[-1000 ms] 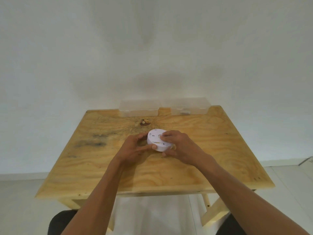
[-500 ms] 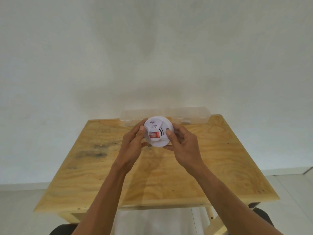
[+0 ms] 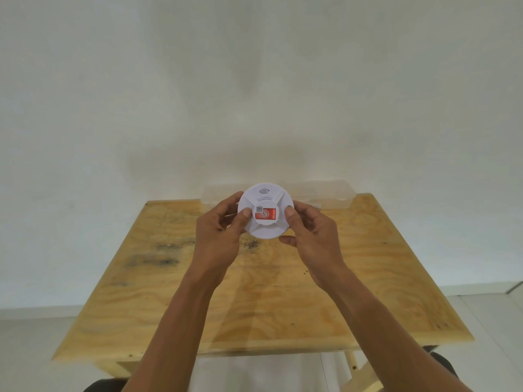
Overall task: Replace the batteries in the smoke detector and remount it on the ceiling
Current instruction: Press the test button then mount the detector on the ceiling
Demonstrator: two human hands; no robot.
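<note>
Above the wooden table (image 3: 368, 278), left hand (image 3: 218, 239) and right hand (image 3: 311, 239) grip the smoke detector (image 3: 264, 215) between them.

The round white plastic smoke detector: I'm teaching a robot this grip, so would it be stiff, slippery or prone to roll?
The round white plastic smoke detector looks like a rigid moulded shell, so probably stiff. The left hand and right hand hold it by fingertips alone, suggesting it is light. Its smooth rim may slip; on edge it would likely roll.
</note>
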